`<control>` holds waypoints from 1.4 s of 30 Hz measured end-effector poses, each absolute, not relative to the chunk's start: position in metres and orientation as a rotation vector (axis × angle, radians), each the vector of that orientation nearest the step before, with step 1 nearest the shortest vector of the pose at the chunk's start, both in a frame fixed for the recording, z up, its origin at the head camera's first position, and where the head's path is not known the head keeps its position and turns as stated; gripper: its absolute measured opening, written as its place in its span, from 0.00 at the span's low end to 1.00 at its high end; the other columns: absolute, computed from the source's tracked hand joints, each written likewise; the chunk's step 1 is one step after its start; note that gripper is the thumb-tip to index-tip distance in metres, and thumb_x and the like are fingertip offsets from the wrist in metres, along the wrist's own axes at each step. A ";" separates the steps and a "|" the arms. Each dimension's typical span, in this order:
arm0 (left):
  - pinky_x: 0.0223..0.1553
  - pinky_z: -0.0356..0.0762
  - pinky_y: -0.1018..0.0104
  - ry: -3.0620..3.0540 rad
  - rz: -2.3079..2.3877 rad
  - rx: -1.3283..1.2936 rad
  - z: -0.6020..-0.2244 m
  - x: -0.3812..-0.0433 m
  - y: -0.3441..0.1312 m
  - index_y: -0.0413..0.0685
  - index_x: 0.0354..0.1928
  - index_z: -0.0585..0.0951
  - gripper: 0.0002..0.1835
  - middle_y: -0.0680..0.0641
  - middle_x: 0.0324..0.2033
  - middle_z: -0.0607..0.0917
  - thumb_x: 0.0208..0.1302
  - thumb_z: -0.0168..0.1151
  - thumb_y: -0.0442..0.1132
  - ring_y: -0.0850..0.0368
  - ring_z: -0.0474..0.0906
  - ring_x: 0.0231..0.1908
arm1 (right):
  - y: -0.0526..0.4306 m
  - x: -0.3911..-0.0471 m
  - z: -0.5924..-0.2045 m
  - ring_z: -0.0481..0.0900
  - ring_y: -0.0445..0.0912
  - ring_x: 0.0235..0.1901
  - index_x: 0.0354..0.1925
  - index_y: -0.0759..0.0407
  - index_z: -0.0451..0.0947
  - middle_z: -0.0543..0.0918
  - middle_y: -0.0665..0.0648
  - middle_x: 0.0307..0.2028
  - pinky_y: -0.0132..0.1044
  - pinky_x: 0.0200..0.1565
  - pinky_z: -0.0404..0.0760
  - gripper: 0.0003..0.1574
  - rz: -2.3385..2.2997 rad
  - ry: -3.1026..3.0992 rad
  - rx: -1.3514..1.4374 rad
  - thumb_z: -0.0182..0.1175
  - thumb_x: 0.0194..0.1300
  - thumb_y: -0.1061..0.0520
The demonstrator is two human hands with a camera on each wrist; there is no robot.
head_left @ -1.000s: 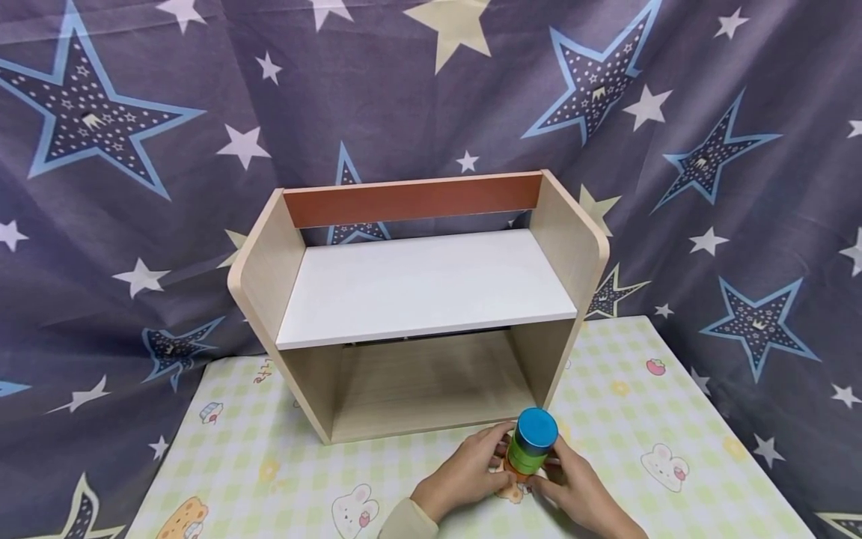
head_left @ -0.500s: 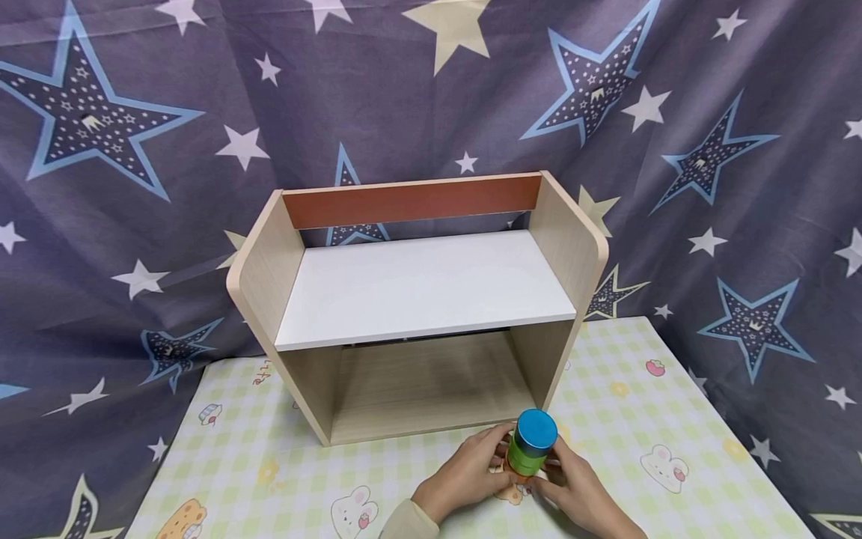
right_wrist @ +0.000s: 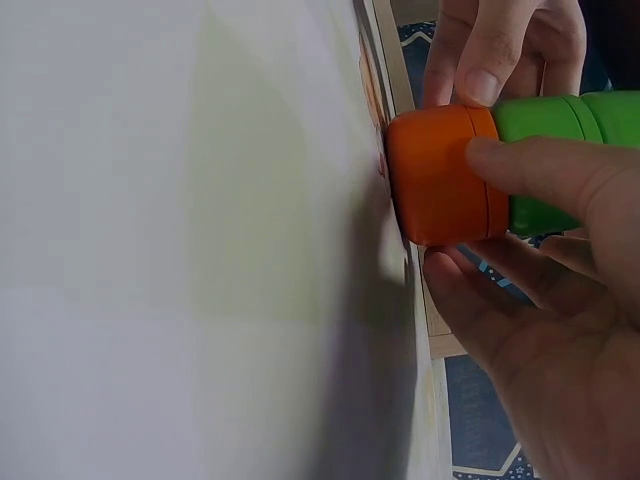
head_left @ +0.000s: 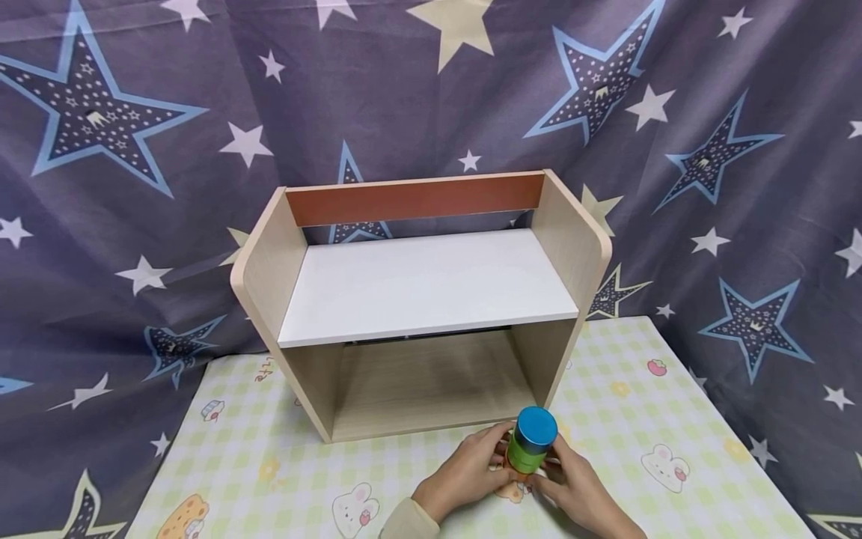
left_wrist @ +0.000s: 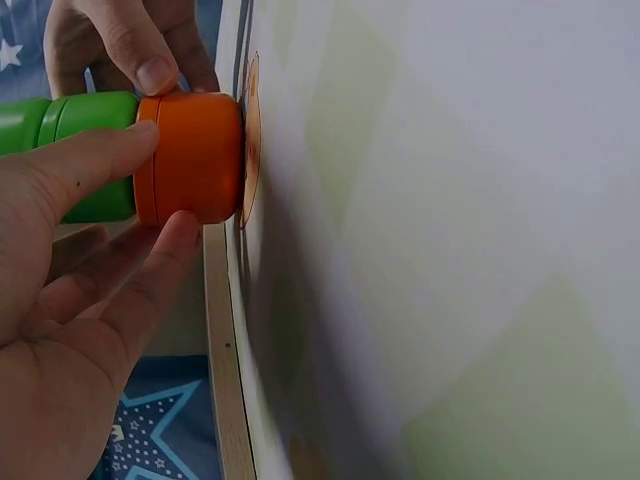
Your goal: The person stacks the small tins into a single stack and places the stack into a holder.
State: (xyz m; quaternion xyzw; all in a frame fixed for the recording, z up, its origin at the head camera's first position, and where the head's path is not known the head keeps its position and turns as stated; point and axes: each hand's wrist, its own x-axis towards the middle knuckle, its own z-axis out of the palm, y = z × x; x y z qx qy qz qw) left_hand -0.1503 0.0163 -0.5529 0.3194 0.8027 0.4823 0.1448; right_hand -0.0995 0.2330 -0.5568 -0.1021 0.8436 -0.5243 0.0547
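Observation:
A short upright stack of coloured cylinders [head_left: 525,458] stands on the tablecloth before the right front of a small shelf unit. Its blue top piece [head_left: 537,427] is round and shiny. Beneath the blue comes a green part [left_wrist: 95,115], and an orange piece [right_wrist: 440,175] with rounded edges forms the base. My left hand [head_left: 468,473] grips the stack from the left, its thumb lying along the green-orange joint. From the right, my right hand [head_left: 581,490] holds it the same way, thumb at that joint and fingers around the far side. Wrist views leave out the blue top.
The wooden shelf unit [head_left: 427,288] has a white upper board, a lower compartment and a brown back rail. A checked tablecloth [head_left: 606,389] with cartoon prints covers the table. Behind hangs a dark star-patterned curtain [head_left: 404,105].

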 end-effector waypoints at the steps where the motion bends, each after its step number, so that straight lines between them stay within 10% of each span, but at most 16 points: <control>1: 0.46 0.80 0.76 2.305 1.397 0.921 -0.553 -0.150 0.016 0.58 0.73 0.66 0.39 0.53 0.61 0.77 0.62 0.72 0.34 0.68 0.79 0.48 | 0.233 -0.099 -0.557 0.78 0.60 0.56 0.68 0.57 0.64 0.76 0.64 0.59 0.42 0.54 0.82 0.42 -1.595 2.560 -0.313 0.72 0.61 0.59; 42: 0.47 0.82 0.73 2.401 1.521 0.813 -0.547 -0.135 -0.038 0.58 0.70 0.69 0.36 0.52 0.57 0.80 0.62 0.73 0.42 0.63 0.79 0.52 | 0.191 -0.111 -0.549 0.78 0.55 0.57 0.72 0.54 0.60 0.77 0.58 0.58 0.42 0.53 0.83 0.41 -1.580 2.466 -0.664 0.67 0.68 0.54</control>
